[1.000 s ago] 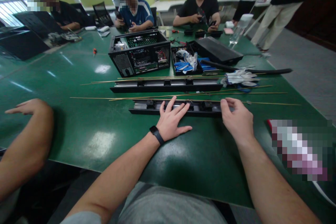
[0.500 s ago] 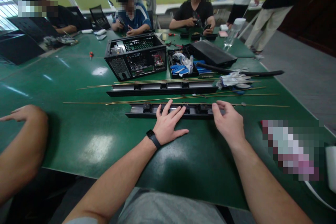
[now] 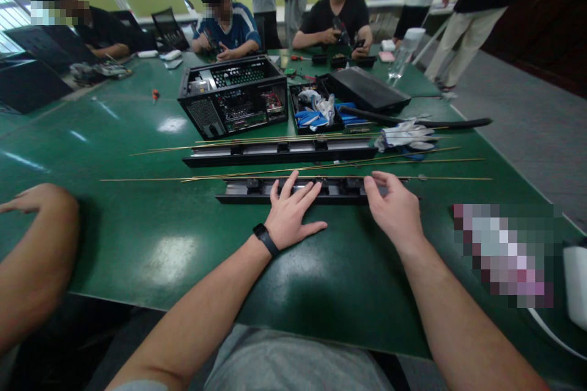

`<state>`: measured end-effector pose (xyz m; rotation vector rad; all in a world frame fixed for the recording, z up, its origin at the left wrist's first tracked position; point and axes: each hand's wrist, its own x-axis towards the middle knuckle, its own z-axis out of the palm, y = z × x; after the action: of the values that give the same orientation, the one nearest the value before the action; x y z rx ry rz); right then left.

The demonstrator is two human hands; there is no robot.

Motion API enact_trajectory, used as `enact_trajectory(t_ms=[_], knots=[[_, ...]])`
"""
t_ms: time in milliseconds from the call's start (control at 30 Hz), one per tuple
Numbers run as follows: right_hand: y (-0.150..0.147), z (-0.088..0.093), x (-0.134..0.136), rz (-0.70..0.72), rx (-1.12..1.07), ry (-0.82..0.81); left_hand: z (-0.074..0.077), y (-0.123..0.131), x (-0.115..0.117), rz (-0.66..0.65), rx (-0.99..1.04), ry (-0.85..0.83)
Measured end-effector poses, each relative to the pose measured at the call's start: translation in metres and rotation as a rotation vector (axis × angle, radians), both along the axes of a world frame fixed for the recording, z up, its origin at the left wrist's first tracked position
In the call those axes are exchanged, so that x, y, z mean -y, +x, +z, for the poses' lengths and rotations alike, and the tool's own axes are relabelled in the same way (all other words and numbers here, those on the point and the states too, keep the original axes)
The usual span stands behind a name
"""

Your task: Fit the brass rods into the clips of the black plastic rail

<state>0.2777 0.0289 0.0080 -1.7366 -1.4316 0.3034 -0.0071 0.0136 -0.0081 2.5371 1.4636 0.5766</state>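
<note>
A long black channel-shaped rail (image 3: 247, 198) with dark blocks inside lies crosswise in front of me. My left hand (image 3: 293, 211) is open, palm down, its fingers spread over the middle of this rail. At the rail's right end, the thumb and fingers of my right hand (image 3: 395, 204) are closed on a thin brass-coloured rod (image 3: 142, 180). This rod runs along the rail's back edge and sticks out past both ends. More thin rods (image 3: 440, 162) lie just behind. Farther back is a second black rail (image 3: 275, 157), with rods along it too.
Behind the rails stand an open computer case (image 3: 233, 101) and a black tray (image 3: 316, 129) of gloves. White gloves (image 3: 406, 135) and a black tube (image 3: 458, 124) lie right. A pixelated object (image 3: 504, 256) is near right. Another person's arm (image 3: 41, 244) rests left; several people are across the table.
The brass-coloured rod has slid a little to the left, with my right hand shifting the same way. My left hand stays spread on the rail. The view has shifted slightly.
</note>
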Motion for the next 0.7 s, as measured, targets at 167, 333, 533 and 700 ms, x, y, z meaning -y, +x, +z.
enact_trajectory(t_ms=[167, 333, 533, 700], knots=[[0.0041, -0.0015, -0.0018, -0.063, -0.001, 0.011, 0.0016, 0.0002, 0.0005, -0.002, -0.011, -0.003], [0.0061, -0.0021, -0.0023, -0.063, 0.011, 0.005, 0.0016, -0.0001, 0.0004, -0.003, -0.010, 0.008], [0.0047, -0.0015, -0.0017, -0.063, 0.010, -0.015, 0.0009, -0.0006, 0.0002, -0.006, -0.003, 0.007], [0.0048, -0.0007, -0.0019, -0.071, 0.015, -0.021, 0.0002, -0.0006, 0.0000, -0.005, -0.002, 0.007]])
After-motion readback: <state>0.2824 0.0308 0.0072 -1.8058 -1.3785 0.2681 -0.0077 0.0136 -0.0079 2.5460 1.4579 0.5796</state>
